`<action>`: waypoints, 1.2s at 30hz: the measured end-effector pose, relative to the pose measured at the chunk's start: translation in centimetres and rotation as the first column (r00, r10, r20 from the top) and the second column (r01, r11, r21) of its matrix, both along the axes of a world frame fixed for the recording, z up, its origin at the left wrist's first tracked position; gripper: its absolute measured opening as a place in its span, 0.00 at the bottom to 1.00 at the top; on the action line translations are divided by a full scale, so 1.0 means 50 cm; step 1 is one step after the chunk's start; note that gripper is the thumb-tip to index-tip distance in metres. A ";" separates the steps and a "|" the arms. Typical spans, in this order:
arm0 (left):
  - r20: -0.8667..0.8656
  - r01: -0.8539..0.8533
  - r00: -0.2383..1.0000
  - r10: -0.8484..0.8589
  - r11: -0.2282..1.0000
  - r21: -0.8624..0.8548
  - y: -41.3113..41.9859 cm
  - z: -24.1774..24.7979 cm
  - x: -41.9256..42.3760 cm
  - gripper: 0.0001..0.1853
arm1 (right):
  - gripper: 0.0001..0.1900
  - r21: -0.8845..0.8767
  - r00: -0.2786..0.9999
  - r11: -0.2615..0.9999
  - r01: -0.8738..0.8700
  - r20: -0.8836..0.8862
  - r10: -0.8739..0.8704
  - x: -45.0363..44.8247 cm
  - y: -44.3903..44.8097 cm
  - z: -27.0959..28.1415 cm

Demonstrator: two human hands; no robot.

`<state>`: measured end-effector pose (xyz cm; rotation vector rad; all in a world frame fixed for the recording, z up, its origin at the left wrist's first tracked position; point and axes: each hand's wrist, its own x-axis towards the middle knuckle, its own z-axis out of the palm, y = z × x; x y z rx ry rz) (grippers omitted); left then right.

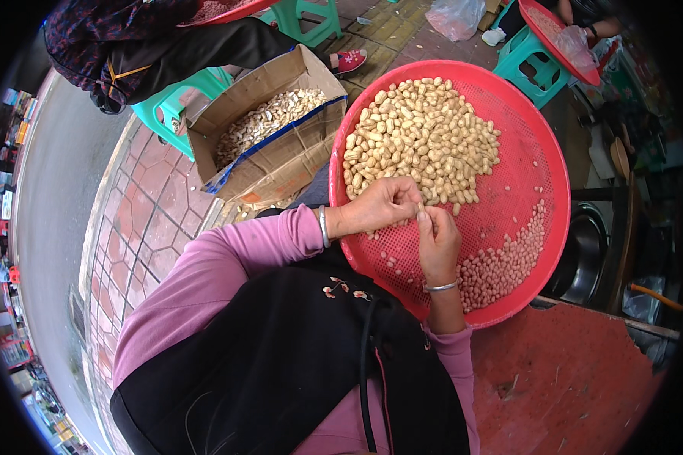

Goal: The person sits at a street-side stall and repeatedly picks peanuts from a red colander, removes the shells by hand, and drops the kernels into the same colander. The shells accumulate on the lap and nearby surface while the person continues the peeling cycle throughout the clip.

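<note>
My left hand (382,205) and my right hand (440,239) meet fingertip to fingertip over a round red plastic sieve basket (515,153). Pinched between them is a small peanut (421,208), mostly covered by the fingers; whether its shell is cracked I cannot tell. A heap of unshelled peanuts (418,136) fills the far left part of the basket. Pink shelled peanut kernels (503,267) lie in a band along the near right side. A few loose kernels (389,260) sit close to the basket's near rim, left of my right wrist.
A cardboard box (296,148) of peanut shells (273,116) stands left of the basket. Beyond it a seated person (205,57) uses a green plastic stool (171,108). Another red basket (555,40) rests on a stool (529,65) at far right. Nearby are a metal basin (583,256) and red board (558,375).
</note>
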<state>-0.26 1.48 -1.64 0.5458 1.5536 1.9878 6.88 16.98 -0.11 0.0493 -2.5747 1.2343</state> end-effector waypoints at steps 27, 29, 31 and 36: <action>0.123 -0.037 0.992 0.019 0.988 0.150 0.010 0.020 0.014 0.05 | 0.14 -0.812 0.944 0.583 0.021 0.207 0.255 0.007 0.005 -0.017; 0.045 -0.075 0.997 0.068 0.976 0.203 0.022 0.011 0.020 0.05 | 0.14 -0.858 0.947 0.512 0.044 0.199 0.252 0.010 -0.003 -0.012; -0.278 -0.173 0.944 0.178 0.984 0.042 0.023 0.007 0.026 0.06 | 0.14 -0.749 0.951 0.655 0.096 0.263 0.162 0.014 -0.009 -0.008; -0.405 -0.171 0.905 0.128 0.983 -0.072 0.020 0.018 0.021 0.07 | 0.15 -0.571 0.972 0.815 0.095 0.232 0.049 0.018 -0.013 -0.020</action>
